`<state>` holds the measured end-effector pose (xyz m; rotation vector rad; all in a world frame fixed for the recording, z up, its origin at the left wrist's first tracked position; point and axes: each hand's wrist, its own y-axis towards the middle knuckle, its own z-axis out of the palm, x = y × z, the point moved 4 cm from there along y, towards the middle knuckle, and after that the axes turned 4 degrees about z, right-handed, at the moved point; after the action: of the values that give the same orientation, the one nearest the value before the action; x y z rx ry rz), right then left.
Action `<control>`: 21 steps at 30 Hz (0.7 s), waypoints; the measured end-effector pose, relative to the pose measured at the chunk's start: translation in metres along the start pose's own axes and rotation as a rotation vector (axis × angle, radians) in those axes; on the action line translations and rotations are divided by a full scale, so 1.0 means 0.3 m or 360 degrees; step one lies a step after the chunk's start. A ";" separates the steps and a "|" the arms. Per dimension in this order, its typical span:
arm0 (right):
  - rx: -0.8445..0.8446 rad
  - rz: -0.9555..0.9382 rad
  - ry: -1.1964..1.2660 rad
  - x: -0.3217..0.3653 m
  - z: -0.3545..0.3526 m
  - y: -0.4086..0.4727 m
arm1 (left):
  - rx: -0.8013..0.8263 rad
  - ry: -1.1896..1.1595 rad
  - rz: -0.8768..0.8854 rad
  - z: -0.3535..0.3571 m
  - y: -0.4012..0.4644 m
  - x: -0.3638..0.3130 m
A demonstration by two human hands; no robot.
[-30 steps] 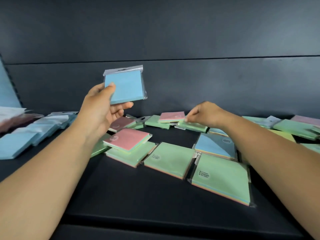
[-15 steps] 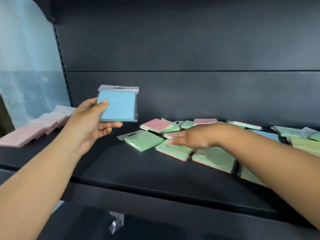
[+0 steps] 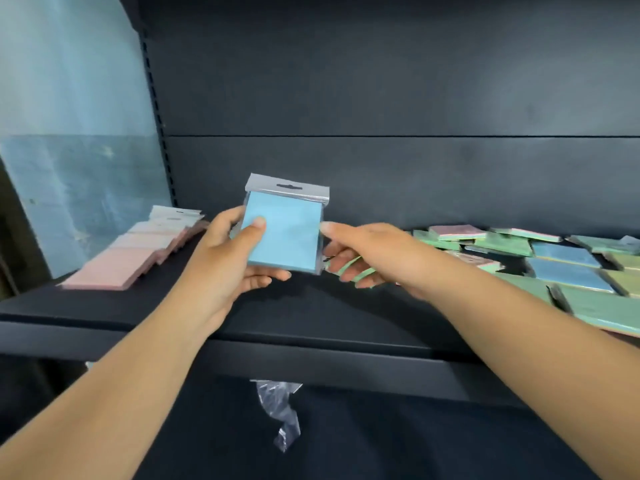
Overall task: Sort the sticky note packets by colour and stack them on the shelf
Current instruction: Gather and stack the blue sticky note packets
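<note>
A blue sticky note packet in a clear sleeve with a grey hang tab is held upright above the dark shelf. My left hand grips it, thumb on the front and fingers underneath. My right hand reaches in from the right with its fingers spread, and the index fingertip touches the packet's right edge. Thin green streaks show between its blurred fingers. A row of pink packets lies at the shelf's left end. Loose green, blue and pink packets are scattered on the right.
The shelf's dark back panel rises behind the packets, and a slotted upright stands at the left. A crumpled clear plastic wrapper hangs below the shelf's front edge. The shelf between the pink row and the loose pile is bare.
My view has swung left. My left hand has carried the blue packet to the middle. My right hand has left the loose pile and come up to the packet's right edge.
</note>
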<state>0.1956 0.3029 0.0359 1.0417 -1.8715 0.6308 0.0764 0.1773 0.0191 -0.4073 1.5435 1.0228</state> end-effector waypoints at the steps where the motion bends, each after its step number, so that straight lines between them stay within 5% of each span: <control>1: 0.0087 -0.0014 0.0075 0.015 0.046 0.009 | 0.0005 0.0003 0.0014 -0.011 -0.019 0.004; 5: 0.0159 -0.0023 0.0261 0.026 0.163 0.069 | -0.0121 0.0205 0.0025 -0.090 -0.070 0.030; 10: 0.0058 0.0095 0.0292 0.034 0.271 0.150 | -0.0408 0.1114 0.0196 -0.312 -0.089 0.044; 14: 0.0001 0.0208 -0.0059 0.049 0.329 0.201 | -0.0110 0.1933 0.0546 -0.417 -0.140 0.082; 21: -0.0180 0.0293 -0.0672 0.070 0.359 0.230 | -0.0001 0.1947 0.0918 -0.487 -0.166 0.160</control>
<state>0.0828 0.2495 0.0009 0.9902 -2.3620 0.4228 0.0105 0.0488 -0.0535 -0.6680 2.8704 1.2827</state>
